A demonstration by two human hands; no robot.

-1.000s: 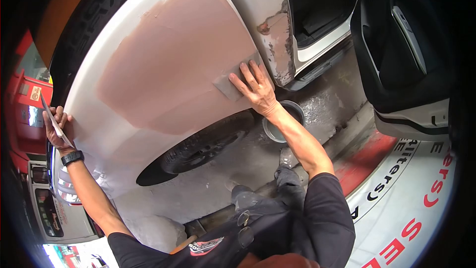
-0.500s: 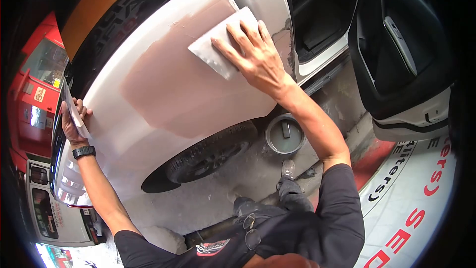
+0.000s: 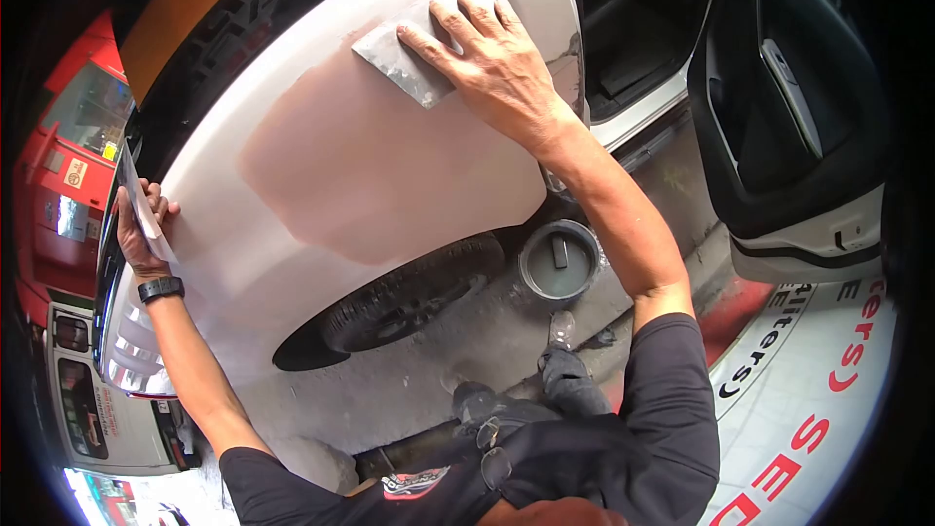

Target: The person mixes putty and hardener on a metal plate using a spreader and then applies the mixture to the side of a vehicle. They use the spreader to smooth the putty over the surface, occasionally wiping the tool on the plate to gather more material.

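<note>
A white car panel (image 3: 224, 224) with a brownish-pink filler patch (image 3: 341, 166) curves above a black tyre (image 3: 419, 297). My right hand (image 3: 502, 73) presses a thin whitish sheet (image 3: 419, 54) flat against the upper part of the patch, its fingers spread over the sheet. At the left, beside the panel's edge, my left hand (image 3: 144, 229) is closed round another thin pale sheet (image 3: 146, 209), with a black watch on the wrist.
A round bucket (image 3: 531, 268) of greyish liquid with a dark block in it stands by the tyre. An open car door (image 3: 799, 117) is at the right, above a lettered white banner (image 3: 828, 399). A white van (image 3: 107, 409) is at lower left.
My right hand has moved up and slightly left with its sheet, over the upper part of the patch. My left hand holds its sheet in nearly the same place.
</note>
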